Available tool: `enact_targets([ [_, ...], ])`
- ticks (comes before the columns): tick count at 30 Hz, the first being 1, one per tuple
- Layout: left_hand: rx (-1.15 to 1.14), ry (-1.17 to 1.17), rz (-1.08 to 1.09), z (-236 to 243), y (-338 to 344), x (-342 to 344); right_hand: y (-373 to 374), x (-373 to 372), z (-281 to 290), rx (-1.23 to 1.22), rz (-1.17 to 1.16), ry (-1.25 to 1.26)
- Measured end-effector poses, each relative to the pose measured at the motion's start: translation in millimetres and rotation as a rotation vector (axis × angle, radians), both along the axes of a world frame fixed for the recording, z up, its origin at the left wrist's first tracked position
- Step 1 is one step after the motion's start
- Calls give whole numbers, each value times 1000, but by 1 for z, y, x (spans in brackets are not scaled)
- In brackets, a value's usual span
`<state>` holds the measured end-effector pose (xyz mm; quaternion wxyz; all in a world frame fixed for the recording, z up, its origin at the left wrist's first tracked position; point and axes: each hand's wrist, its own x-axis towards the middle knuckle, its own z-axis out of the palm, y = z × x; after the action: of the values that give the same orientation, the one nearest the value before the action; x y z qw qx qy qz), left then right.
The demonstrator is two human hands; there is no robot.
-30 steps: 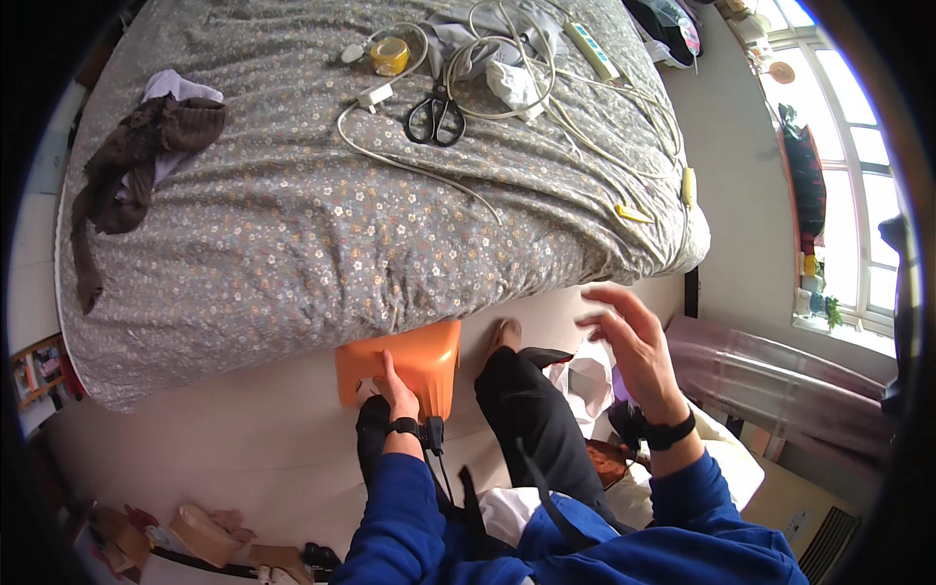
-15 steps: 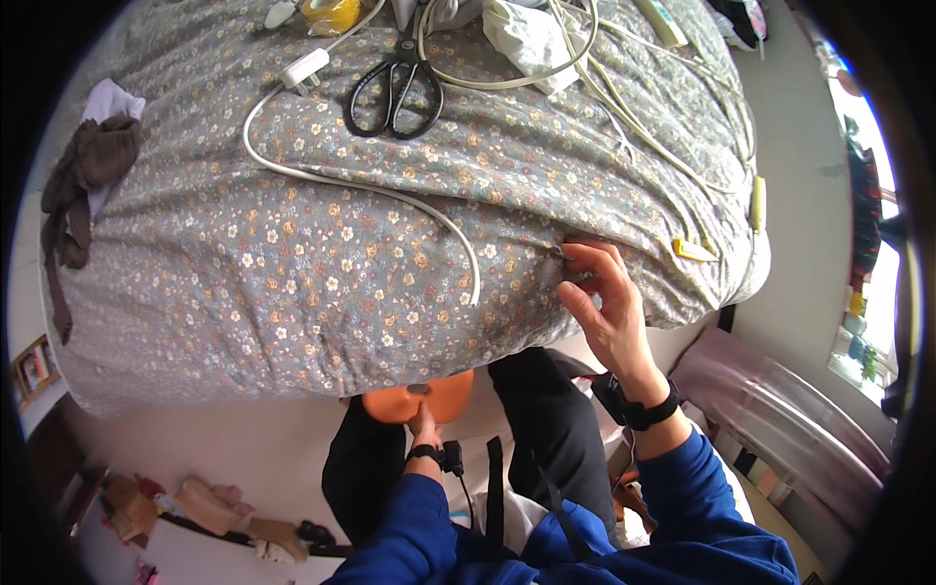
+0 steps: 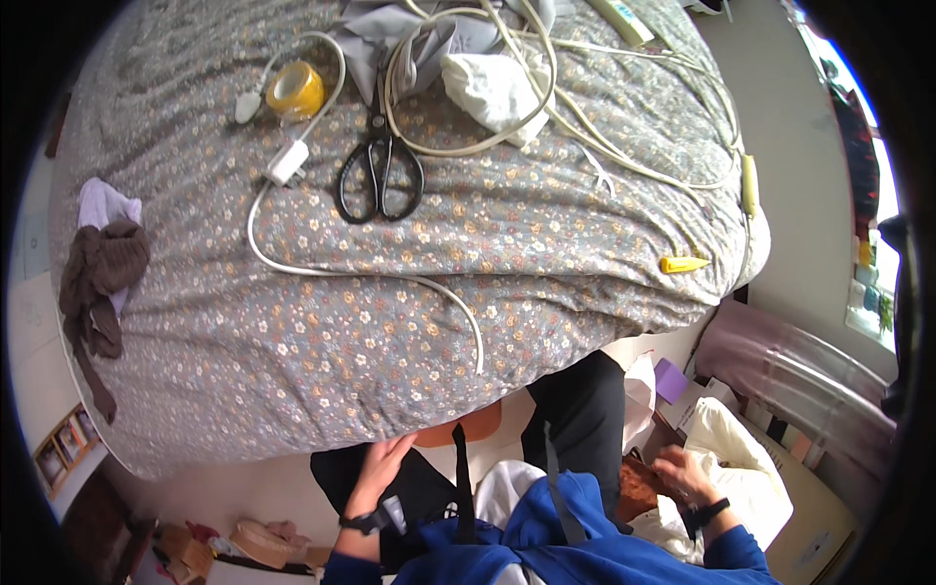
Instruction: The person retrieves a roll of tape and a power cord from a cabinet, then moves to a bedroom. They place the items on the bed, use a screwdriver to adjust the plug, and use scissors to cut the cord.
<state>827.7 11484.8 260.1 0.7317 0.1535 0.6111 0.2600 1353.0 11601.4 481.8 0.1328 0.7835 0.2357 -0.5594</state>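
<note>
My left hand [image 3: 382,470] is down by the bed's front edge, over my left thigh and beside the orange stool [image 3: 463,426]; its fingers are stretched out and nothing shows in them. Low on the right, my right hand [image 3: 684,475] reaches to a reddish-brown thing [image 3: 639,487] next to a cream-white cloth or bag [image 3: 746,468]. Its fingers bend downward, and their tips are too unclear to show a grip. On the bed lie a white cable [image 3: 390,277] with a white plug [image 3: 288,162] and one loose end, and black-handled scissors [image 3: 380,175].
Yellow tape [image 3: 295,90], a coiled cream cable [image 3: 468,151], a white cloth [image 3: 492,93] and a small yellow pointed piece [image 3: 684,264] lie on the flowered bedcover [image 3: 351,341]. A brown garment [image 3: 102,273] hangs at the left edge. Boxes and a purple block [image 3: 670,380] stand right.
My right hand has left the bed's front edge and dropped down to the right. My left hand has moved off the orange stool to the left. The view has shifted, so the bed items appear lower.
</note>
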Motion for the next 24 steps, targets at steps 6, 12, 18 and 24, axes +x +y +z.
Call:
enact_targets([
  [6,458,418,-647,-11,48,-27,-146,55,41,-438,17,-177],
  [12,739,726,-876,-96,103,40,-138,84,26,-348,-65,-283],
  [18,824,732,-952,-119,102,49,-63,106,1,-270,-125,-282],
  [24,940,700,-1096,-132,98,44,169,65,85,469,236,-252],
])
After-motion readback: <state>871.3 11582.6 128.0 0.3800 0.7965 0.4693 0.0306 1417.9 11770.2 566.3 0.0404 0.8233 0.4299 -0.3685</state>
